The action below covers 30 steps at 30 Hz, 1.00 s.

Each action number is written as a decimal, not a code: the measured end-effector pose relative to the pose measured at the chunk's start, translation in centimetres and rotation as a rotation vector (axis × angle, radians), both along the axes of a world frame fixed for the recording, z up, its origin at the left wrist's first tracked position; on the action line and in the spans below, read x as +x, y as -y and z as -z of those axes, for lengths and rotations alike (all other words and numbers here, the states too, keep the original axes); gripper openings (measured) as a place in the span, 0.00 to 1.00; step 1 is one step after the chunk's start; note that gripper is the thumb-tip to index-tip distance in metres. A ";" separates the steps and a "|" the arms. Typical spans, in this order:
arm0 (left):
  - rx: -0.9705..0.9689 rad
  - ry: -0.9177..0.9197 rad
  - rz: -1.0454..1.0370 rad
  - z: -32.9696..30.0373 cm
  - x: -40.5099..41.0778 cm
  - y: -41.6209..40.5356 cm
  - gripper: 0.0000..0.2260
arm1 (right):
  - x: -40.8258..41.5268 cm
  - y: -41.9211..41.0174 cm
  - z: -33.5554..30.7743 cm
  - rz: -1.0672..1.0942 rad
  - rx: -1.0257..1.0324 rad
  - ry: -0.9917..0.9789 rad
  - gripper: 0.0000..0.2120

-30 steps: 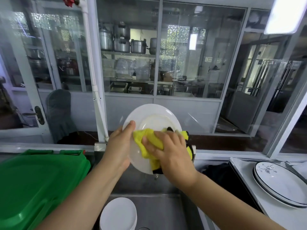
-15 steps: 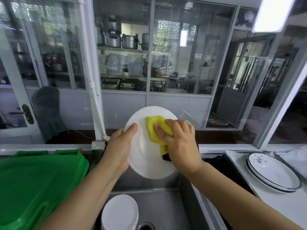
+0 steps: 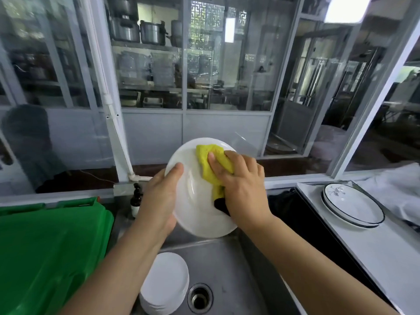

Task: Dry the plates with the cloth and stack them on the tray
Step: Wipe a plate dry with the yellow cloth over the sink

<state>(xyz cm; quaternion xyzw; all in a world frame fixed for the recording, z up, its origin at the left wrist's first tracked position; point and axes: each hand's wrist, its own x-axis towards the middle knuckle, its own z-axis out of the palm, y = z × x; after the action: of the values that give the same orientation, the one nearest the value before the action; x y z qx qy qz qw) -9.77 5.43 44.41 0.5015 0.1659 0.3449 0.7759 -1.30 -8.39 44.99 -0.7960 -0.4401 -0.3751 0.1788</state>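
A white plate (image 3: 195,208) is held tilted above the sink, facing me. My left hand (image 3: 160,198) grips its left rim, thumb on the front. My right hand (image 3: 243,189) presses a yellow cloth (image 3: 210,162) with a black edge against the plate's upper right part. A stack of white plates (image 3: 164,283) lies in the steel sink (image 3: 229,269) below. Two dark-rimmed plates (image 3: 351,204) rest stacked on the white tray (image 3: 375,253) at the right.
A green plastic lid (image 3: 45,253) fills the lower left. A small brown bottle (image 3: 136,198) stands behind the sink. The drain (image 3: 200,297) is next to the stacked plates. White fabric (image 3: 397,185) lies beyond the tray. Glass partitions stand ahead.
The cloth and my right hand slid from the plate's middle up to its upper right. The camera tilted down, showing more of the sink. My left hand kept its grip.
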 end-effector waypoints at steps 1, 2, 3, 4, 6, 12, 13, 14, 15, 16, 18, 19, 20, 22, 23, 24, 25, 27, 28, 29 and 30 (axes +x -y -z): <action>0.000 0.001 0.000 0.0 0.0 0.1 0.10 | 0.0 0.5 0.2 0.023 0.005 -0.043 0.48; -0.006 0.004 -0.002 0.1 0.1 0.3 0.10 | 0.0 1.0 0.5 0.040 0.017 -0.075 0.48; -0.013 0.008 -0.002 0.1 0.3 0.5 0.10 | 0.0 1.5 0.9 0.050 0.033 -0.102 0.48; -0.017 0.007 -0.001 0.2 0.5 0.8 0.09 | 0.0 2.1 1.3 0.053 0.052 -0.125 0.47; -0.008 0.000 0.000 0.4 1.1 1.7 0.09 | 0.1 3.5 2.3 0.043 0.121 -0.173 0.40; -0.003 0.003 -0.015 0.6 4.5 5.9 0.13 | 1.1 9.3 7.0 -0.037 0.219 -0.260 0.20; -0.006 -0.008 -0.011 0.6 5.5 6.9 0.12 | 1.5 10.7 7.8 -0.057 0.219 -0.254 0.18; -0.007 -0.025 0.001 0.8 6.5 8.0 0.11 | 2.2 12.2 8.4 -0.076 0.219 -0.246 0.18; -0.007 -0.048 0.015 1.1 7.7 9.3 0.09 | 3.0 13.9 8.9 -0.085 0.212 -0.230 0.18; -0.004 -0.070 0.027 1.6 8.9 10.8 0.07 | 4.0 15.8 9.4 -0.082 0.203 -0.211 0.16; 0.000 -0.108 0.046 2.6 11.6 14.1 0.04 | 6.5 20.0 10.4 -0.050 0.187 -0.192 0.19; 0.004 -0.130 0.060 3.1 13.1 16.1 0.04 | 7.9 22.4 11.0 -0.015 0.189 -0.218 0.20; 0.012 -0.153 0.075 3.5 14.6 18.1 0.04 | 9.3 24.9 11.7 0.030 0.205 -0.260 0.20; 0.041 -0.190 0.110 4.4 17.9 22.2 0.04 | 11.8 30.3 13.2 0.125 0.261 -0.368 0.25; 0.068 -0.209 0.132 5.0 19.5 24.3 0.04 | 13.1 33.1 14.0 0.172 0.284 -0.407 0.30; 0.106 -0.229 0.164 5.7 21.1 26.5 0.05 | 14.4 36.0 15.0 0.215 0.315 -0.441 0.34; 0.155 -0.254 0.202 6.5 22.7 28.6 0.06 | 15.6 38.9 15.8 0.256 0.360 -0.482 0.38; 0.279 -0.311 0.274 8.2 25.7 33.0 0.06 | 17.7 44.2 17.1 0.345 0.446 -0.559 0.38; 0.350 -0.340 0.303 9.1 27.2 35.1 0.06 | 18.4 46.6 17.7 0.388 0.470 -0.577 0.36; 0.423 -0.365 0.331 10.0 28.5 37.2 0.07 | 19.0 48.8 18.3 0.430 0.493 -0.590 0.35; 0.499 -0.382 0.361 10.9 29.6 39.1 0.07 | 19.5 50.8 18.8 0.471 0.526 -0.608 0.34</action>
<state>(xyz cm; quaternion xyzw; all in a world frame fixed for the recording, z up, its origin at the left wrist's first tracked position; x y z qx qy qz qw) 19.84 -33.68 33.51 0.7521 0.1273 0.1324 0.6330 18.16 -59.17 26.21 -0.8757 -0.0650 -0.2540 0.4055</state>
